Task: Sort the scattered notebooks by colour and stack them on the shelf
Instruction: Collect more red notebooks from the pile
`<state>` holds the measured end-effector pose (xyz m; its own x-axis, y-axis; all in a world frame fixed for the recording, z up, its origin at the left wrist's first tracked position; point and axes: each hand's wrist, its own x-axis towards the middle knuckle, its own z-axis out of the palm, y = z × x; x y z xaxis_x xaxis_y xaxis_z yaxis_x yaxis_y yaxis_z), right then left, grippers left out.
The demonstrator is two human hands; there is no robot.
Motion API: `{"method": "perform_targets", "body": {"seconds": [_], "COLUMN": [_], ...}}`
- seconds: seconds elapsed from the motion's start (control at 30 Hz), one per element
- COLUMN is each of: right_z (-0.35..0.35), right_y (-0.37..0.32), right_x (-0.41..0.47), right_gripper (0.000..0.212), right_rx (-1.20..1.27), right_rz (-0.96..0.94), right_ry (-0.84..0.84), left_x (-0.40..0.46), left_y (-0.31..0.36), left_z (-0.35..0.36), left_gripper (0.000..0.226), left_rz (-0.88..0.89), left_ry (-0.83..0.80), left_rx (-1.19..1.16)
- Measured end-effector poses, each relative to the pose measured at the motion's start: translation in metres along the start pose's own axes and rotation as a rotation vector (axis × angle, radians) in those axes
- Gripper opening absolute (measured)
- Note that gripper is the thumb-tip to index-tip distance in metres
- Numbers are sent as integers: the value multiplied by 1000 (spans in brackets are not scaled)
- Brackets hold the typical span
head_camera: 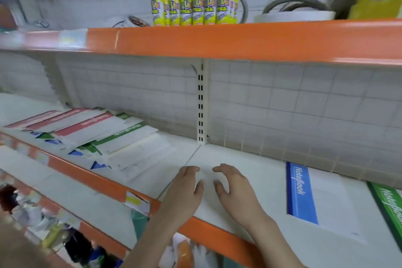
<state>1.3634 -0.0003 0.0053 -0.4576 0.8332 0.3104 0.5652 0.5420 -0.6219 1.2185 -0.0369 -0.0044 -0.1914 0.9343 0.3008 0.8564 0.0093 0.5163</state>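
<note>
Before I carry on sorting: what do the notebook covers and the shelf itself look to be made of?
The blue notebook looks like paper or thin card with a matte printed cover; the fanned notebooks at left lie thin and flat. The shelf deck looks like white painted metal, smooth, with a seam between panels. Its orange front strip could be plastic or painted metal; I cannot tell which.

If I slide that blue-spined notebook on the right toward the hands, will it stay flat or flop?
The blue-spined notebook looks thin with a paper cover, so it would probably flex if lifted by one edge. It lies flat on the smooth white shelf, so a push would likely slide it easily. Being flat, it is unlikely to roll or tip.
</note>
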Motion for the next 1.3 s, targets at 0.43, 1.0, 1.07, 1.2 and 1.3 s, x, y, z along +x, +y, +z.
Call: {"method": "perform_targets", "body": {"seconds": [0.43,1.0,1.07,1.2,1.3], "right_z": [86,194,204,223,232], "right_y": [-78,-169,-179,-195,-203], "right_x": [46,156,169,186,195], "right_gripper": [40,41,41,41,37], "right_rx": [17,-19,-23,-27,-30], "right_rz": [-107,-153,-157,-164,-179], "right_ry": [-121,-180,-180,-207,-216], "left_x": [-20,27,33,37,46], "left_y": [-90,-246,-262,-291,-310], "left_z": [-66,-173,-183,-199,-206], "left_gripper": [40,40,42,45,46], "left_rz": [-135,-240,-257,-284,-296], "left_ry": [79,70,55,48,35], "left_rx": [47,221,243,262,241]}}
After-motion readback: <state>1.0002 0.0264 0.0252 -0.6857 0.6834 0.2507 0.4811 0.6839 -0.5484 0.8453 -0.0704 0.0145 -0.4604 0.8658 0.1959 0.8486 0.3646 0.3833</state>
